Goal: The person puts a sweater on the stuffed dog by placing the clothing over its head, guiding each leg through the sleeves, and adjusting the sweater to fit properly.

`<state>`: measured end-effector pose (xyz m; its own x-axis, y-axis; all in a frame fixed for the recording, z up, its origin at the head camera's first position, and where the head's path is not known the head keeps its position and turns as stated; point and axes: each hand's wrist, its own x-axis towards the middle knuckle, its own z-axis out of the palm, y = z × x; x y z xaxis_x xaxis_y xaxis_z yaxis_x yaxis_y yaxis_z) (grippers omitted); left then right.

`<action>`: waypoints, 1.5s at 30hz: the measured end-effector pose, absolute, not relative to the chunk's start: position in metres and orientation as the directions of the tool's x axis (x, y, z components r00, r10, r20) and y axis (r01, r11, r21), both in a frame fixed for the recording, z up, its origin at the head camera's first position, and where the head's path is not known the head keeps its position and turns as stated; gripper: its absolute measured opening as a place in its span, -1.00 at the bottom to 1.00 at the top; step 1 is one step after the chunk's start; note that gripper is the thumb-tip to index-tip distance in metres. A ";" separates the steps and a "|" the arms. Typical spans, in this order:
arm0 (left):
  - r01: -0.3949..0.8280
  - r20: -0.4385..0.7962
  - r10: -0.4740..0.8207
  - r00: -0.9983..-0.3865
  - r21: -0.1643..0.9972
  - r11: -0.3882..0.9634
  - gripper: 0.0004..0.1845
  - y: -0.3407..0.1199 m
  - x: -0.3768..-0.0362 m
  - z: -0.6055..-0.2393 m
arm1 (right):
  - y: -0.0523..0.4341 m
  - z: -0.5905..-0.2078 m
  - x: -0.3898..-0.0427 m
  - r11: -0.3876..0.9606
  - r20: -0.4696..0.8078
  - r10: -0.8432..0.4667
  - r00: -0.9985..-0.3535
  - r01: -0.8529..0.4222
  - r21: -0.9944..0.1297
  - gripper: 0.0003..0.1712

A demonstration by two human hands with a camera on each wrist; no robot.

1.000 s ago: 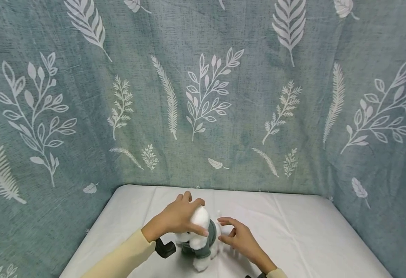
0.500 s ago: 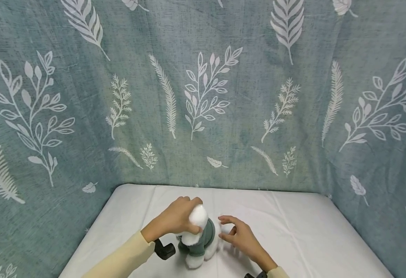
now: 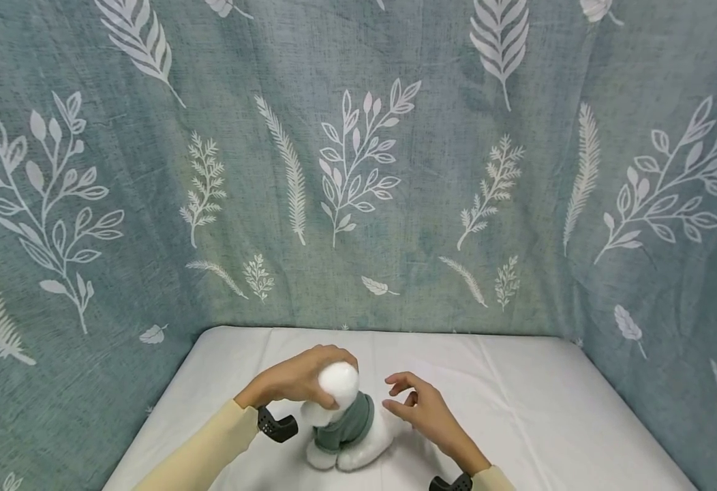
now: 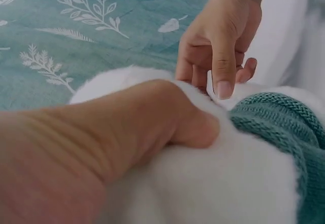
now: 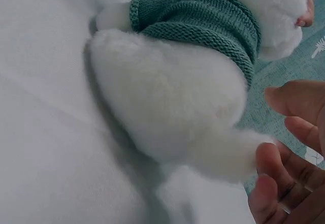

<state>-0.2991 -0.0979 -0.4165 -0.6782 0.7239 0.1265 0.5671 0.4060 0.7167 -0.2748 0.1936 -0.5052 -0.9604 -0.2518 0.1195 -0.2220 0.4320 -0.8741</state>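
Note:
A white plush dog (image 3: 367, 444) in a green knitted sweater (image 3: 347, 424) sits on the white-covered table. My left hand (image 3: 303, 374) grips its head from above, thumb on the near side and fingers over the far side. In the left wrist view the thumb (image 4: 188, 127) presses into the white fur. Behind the toy hovers my right hand (image 3: 422, 409), fingers loosely bent with nothing gripped. The right wrist view puts its fingertips (image 5: 266, 158) right at the fluffy tail (image 5: 223, 153). The toy's face is turned away and hidden.
White cloth (image 3: 506, 423) covers the table around the toy. A blue-green curtain (image 3: 358, 286) with white leaf prints surrounds the back and both sides. Each wrist wears a black camera mount, one of them on the left wrist (image 3: 277, 426).
My left hand has turned the plush dog leftward, so its side and rear now show more and its face is out of sight. The right hand stays near the rear, slightly farther off.

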 end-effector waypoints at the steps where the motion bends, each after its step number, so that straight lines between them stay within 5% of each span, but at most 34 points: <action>1: 0.570 0.122 0.726 -0.677 0.711 0.412 -0.36 -0.099 -0.299 -0.417 | 0.192 -0.505 -0.275 0.435 0.124 -0.252 -0.960 -0.226 -0.872 -0.64; 18: 0.650 0.198 0.645 -0.738 0.466 0.601 -0.41 -0.088 -0.289 -0.433 | 0.160 -0.499 -0.265 0.500 0.015 -0.340 -0.940 -0.194 -0.844 -0.66; 28: 0.620 0.200 0.623 -0.757 0.520 0.587 -0.50 -0.095 -0.293 -0.434 | 0.174 -0.508 -0.264 0.565 -0.030 -0.275 -0.961 -0.136 -0.814 -0.92; 45: 0.631 0.198 0.633 -0.748 0.508 0.586 -0.51 -0.095 -0.294 -0.437 | 0.165 -0.510 -0.288 0.570 0.007 -0.278 -0.960 -0.171 -0.804 -0.67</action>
